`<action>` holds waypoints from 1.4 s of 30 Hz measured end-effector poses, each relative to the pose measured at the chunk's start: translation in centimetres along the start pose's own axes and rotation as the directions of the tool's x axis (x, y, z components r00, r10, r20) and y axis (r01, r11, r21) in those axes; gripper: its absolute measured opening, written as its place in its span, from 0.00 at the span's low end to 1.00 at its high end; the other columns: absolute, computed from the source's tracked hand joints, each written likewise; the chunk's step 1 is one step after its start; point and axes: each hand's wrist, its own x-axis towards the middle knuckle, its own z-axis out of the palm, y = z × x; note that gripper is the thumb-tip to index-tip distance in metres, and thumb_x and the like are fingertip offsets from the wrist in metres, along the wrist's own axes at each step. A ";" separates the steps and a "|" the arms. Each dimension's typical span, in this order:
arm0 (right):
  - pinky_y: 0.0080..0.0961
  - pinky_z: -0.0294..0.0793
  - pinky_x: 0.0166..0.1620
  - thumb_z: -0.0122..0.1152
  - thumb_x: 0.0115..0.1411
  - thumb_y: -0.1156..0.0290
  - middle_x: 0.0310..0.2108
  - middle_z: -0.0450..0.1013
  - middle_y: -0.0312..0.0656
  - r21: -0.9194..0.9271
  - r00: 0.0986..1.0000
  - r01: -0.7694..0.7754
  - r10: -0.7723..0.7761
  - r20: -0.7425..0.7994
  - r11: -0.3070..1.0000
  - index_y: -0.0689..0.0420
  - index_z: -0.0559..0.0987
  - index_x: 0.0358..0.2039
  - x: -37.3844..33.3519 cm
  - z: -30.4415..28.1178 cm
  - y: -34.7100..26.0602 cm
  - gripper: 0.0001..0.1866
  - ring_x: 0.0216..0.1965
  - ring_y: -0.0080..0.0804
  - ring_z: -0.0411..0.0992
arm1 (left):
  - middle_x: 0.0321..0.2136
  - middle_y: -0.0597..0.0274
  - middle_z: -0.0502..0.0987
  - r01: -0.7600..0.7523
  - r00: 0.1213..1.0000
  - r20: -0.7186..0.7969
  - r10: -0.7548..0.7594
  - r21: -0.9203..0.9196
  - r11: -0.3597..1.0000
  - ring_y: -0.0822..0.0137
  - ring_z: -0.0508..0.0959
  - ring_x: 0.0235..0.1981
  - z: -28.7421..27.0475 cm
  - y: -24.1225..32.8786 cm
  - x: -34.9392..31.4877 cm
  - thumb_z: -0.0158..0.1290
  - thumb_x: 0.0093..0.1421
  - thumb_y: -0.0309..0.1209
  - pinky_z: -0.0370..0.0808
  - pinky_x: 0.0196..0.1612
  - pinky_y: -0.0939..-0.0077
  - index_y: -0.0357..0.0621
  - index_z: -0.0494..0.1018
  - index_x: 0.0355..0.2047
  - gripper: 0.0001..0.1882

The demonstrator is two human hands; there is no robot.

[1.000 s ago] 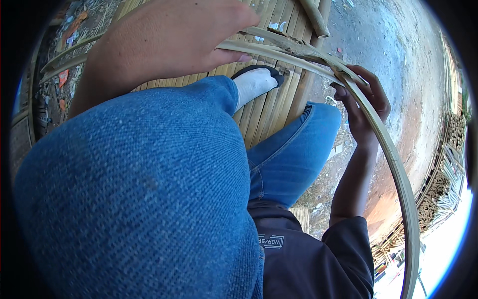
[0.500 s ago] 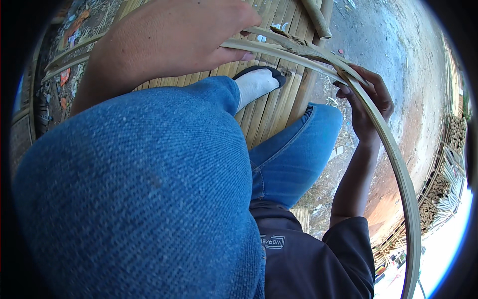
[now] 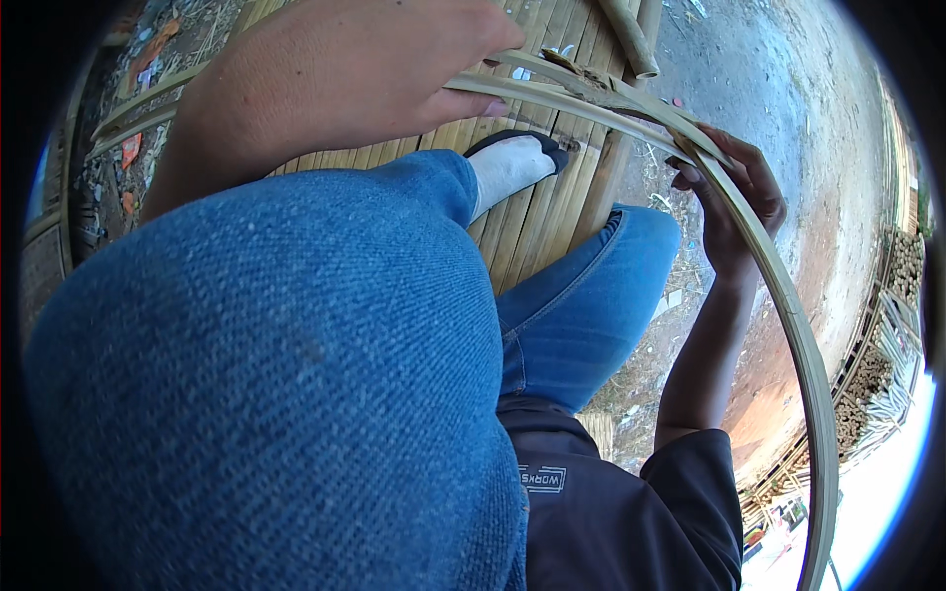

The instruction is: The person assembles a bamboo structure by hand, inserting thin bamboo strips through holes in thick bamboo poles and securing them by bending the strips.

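Observation:
A long, pale length of split bamboo [image 3: 785,286] curves up from the lower right edge and runs left across the view. Around my right hand [image 3: 739,187] it parts into two strips, and the upper one carries a rough brown patch. My right hand's fingers are closed on the bamboo at that fork. Farther left, my left hand [image 3: 458,69] grips the two strips, with its back up and its thumb tip showing below. Beyond my left forearm the strip ends [image 3: 138,123] stick out, a little apart. How the left fingers wrap underneath is hidden.
Under my foot in a white and dark sock [image 3: 512,165] lies a bamboo slat platform [image 3: 532,231]. A round bamboo pole [image 3: 629,39] rests at its far edge. Litter [image 3: 148,59] covers the ground at left. Stacked bamboo [image 3: 862,389] stands at far right. My jeans-covered knee fills the lower left.
Both hands and the bamboo have shifted very slightly to the right. The grips look the same.

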 end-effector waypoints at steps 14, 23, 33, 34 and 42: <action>0.34 0.88 0.48 0.70 0.62 0.76 0.49 0.81 0.53 0.011 1.000 0.016 -0.016 -0.001 1.000 0.66 0.78 0.53 0.2 0.2 0.2 0.20 0.48 0.40 0.82 | 0.23 0.49 0.78 0.165 0.969 0.201 -0.147 -0.076 0.983 0.52 0.83 0.26 -1.4 1.1 0.7 0.57 0.67 0.40 0.82 0.33 0.58 0.37 0.73 0.45 0.18; 0.37 0.86 0.51 0.70 0.63 0.70 0.48 0.81 0.54 -0.013 0.999 0.036 -0.036 -0.013 0.999 0.67 0.77 0.55 0.3 0.5 0.3 0.22 0.49 0.41 0.81 | 0.25 0.53 0.79 0.073 0.983 0.177 -0.046 -0.146 0.987 0.54 0.83 0.25 0.5 -1.2 1.1 0.57 0.68 0.38 0.83 0.30 0.60 0.42 0.73 0.47 0.15; 0.35 0.87 0.48 0.69 0.64 0.73 0.44 0.83 0.52 -0.213 0.988 0.063 -0.091 -0.125 0.975 0.66 0.77 0.54 0.0 1.7 0.5 0.20 0.47 0.38 0.82 | 0.33 0.50 0.82 -0.018 0.975 -0.220 0.019 0.004 1.000 0.54 0.84 0.36 5.4 -1.8 1.5 0.59 0.65 0.41 0.80 0.44 0.60 0.38 0.74 0.54 0.23; 0.35 0.87 0.48 0.68 0.64 0.73 0.44 0.83 0.52 -0.230 0.989 0.042 -0.074 -0.131 0.972 0.66 0.77 0.54 0.0 1.8 0.5 0.19 0.47 0.38 0.82 | 0.33 0.50 0.82 -0.012 0.980 -0.200 0.008 -0.021 1.000 0.54 0.84 0.36 5.3 -1.8 1.5 0.59 0.65 0.41 0.80 0.44 0.61 0.38 0.74 0.53 0.23; 0.28 0.86 0.43 0.67 0.64 0.78 0.44 0.83 0.50 -0.262 0.980 0.075 -0.119 -0.157 0.962 0.68 0.79 0.52 -0.2 1.9 0.5 0.16 0.39 0.34 0.84 | 0.32 0.50 0.82 0.059 0.996 -0.061 -0.064 -0.085 0.995 0.54 0.84 0.35 4.2 -0.4 1.7 0.60 0.64 0.39 0.81 0.42 0.61 0.38 0.75 0.53 0.22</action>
